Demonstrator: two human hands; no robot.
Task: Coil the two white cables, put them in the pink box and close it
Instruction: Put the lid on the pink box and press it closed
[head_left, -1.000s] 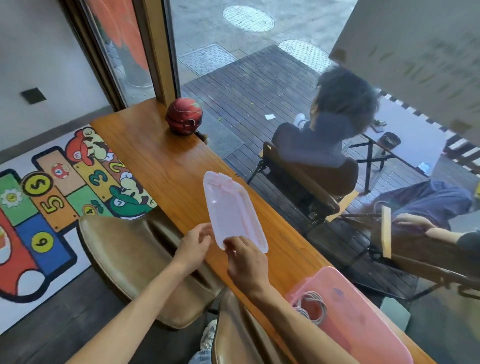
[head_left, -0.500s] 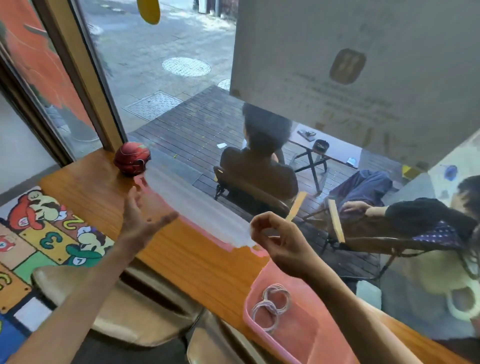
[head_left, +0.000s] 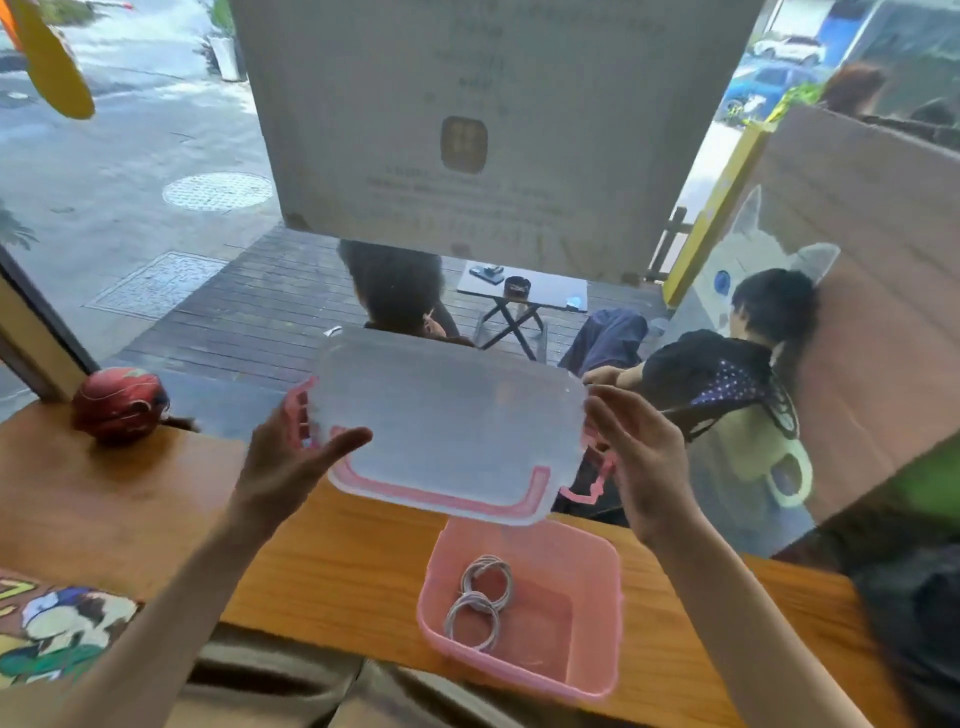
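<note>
The pink box (head_left: 597, 670) stands open on the wooden counter (head_left: 104, 499), near its front edge. Two coiled white cables (head_left: 480, 597) lie inside it, against the left wall. I hold the translucent lid (head_left: 447, 426), with its pink rim and clips, in the air above and behind the box. My left hand (head_left: 291, 462) grips the lid's left end. My right hand (head_left: 639, 457) grips its right end by a pink clip. The lid is roughly level, long side left to right.
A red ball (head_left: 119, 402) rests at the counter's back left by the window. Brown leather stools (head_left: 291, 691) stand below the counter's front edge. Behind the glass, people sit at a small table (head_left: 524, 291) on a deck. A colourful floor mat (head_left: 57, 629) lies at the lower left.
Both hands lifted the lid off the counter and carried it rightward, turning it level above the pink box. My view swung to the right, bringing the box below the lid.
</note>
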